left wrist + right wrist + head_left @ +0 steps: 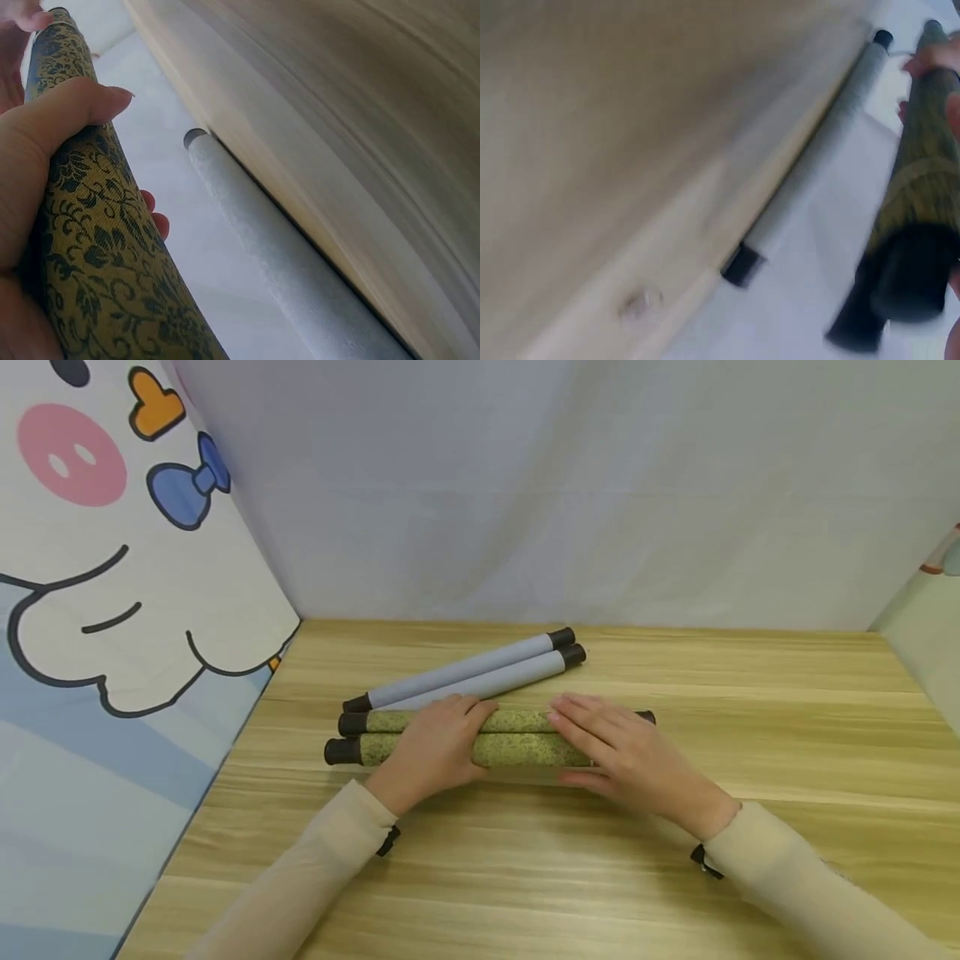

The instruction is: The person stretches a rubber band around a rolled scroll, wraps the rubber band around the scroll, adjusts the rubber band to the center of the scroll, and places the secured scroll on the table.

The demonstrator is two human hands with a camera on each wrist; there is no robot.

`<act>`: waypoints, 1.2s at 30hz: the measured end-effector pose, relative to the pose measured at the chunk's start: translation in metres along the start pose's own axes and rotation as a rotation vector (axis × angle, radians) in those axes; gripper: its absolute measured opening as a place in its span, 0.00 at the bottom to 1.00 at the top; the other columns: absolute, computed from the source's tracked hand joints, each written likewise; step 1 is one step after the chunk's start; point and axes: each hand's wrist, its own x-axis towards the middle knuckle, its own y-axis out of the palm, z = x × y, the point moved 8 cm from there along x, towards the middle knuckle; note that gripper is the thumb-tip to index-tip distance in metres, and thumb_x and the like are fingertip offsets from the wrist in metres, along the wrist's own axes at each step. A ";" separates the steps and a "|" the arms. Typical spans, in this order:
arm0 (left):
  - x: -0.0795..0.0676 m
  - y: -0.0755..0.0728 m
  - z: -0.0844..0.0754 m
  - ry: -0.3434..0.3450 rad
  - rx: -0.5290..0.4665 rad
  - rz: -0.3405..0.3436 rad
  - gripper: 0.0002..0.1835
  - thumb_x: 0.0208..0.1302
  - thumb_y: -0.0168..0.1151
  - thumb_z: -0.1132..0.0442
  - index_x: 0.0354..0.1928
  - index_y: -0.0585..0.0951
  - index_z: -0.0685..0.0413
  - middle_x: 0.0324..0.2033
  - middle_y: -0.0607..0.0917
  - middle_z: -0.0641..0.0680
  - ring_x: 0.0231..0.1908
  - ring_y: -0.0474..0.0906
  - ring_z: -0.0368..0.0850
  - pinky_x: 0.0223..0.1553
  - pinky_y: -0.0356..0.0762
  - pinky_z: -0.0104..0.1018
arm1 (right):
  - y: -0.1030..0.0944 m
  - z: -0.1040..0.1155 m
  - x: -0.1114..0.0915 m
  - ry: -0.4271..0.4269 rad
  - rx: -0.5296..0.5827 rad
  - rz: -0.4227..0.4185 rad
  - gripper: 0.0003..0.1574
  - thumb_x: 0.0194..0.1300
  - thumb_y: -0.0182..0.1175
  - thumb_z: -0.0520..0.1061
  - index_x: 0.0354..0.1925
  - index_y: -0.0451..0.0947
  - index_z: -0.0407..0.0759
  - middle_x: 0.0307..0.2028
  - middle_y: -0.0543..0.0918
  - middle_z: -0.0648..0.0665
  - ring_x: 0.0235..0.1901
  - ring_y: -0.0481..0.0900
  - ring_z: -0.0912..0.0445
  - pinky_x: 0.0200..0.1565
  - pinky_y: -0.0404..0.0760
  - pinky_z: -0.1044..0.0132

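A rolled-up scroll (pixel 525 749) in green-gold patterned cloth, its two rollers side by side with black end caps, lies crosswise in my hands. The left wrist view shows its dark floral pattern (pixel 112 247) up close. My left hand (pixel 437 745) grips it left of the middle, thumb on the near side and fingers over the far side. Toward its right end my right hand (pixel 633 752) holds it, fingers laid across the top and thumb at the near edge. Just behind sits a second scroll (pixel 480 677), pale grey-blue with black caps, slanting up to the right on the table.
The wood-grain table (pixel 787 710) runs back to a pale cloth wall (pixel 600 485). At the left stands a cloth panel (pixel 150 635) with cartoon shapes, along the table's left edge.
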 end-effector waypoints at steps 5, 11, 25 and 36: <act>-0.003 0.003 0.007 -0.025 -0.007 0.041 0.48 0.40 0.81 0.41 0.65 0.75 0.53 0.56 0.83 0.54 0.52 0.81 0.51 0.55 0.82 0.45 | -0.016 -0.014 -0.016 -0.001 -0.043 -0.023 0.42 0.74 0.46 0.64 0.66 0.70 0.31 0.62 0.78 0.34 0.60 0.77 0.41 0.77 0.57 0.59; -0.006 0.002 0.007 -0.023 -0.008 0.028 0.48 0.39 0.81 0.42 0.65 0.75 0.50 0.54 0.84 0.51 0.51 0.82 0.49 0.52 0.83 0.45 | -0.011 -0.012 -0.030 -0.035 -0.132 0.003 0.35 0.77 0.46 0.58 0.61 0.74 0.30 0.58 0.82 0.35 0.56 0.82 0.44 0.68 0.72 0.54; 0.001 -0.002 -0.020 0.086 0.043 -0.045 0.44 0.39 0.81 0.43 0.60 0.78 0.55 0.49 0.85 0.53 0.49 0.83 0.48 0.52 0.83 0.41 | 0.022 0.018 -0.002 -0.052 -0.294 0.129 0.47 0.52 0.73 0.54 0.64 0.72 0.31 0.58 0.82 0.35 0.57 0.82 0.47 0.65 0.77 0.54; -0.015 -0.012 0.024 -0.011 0.094 -0.032 0.46 0.39 0.81 0.42 0.63 0.75 0.51 0.47 0.84 0.52 0.47 0.81 0.49 0.51 0.82 0.46 | 0.002 -0.004 -0.028 -0.026 -0.312 0.060 0.33 0.82 0.33 0.53 0.64 0.71 0.31 0.58 0.82 0.35 0.57 0.82 0.45 0.63 0.77 0.53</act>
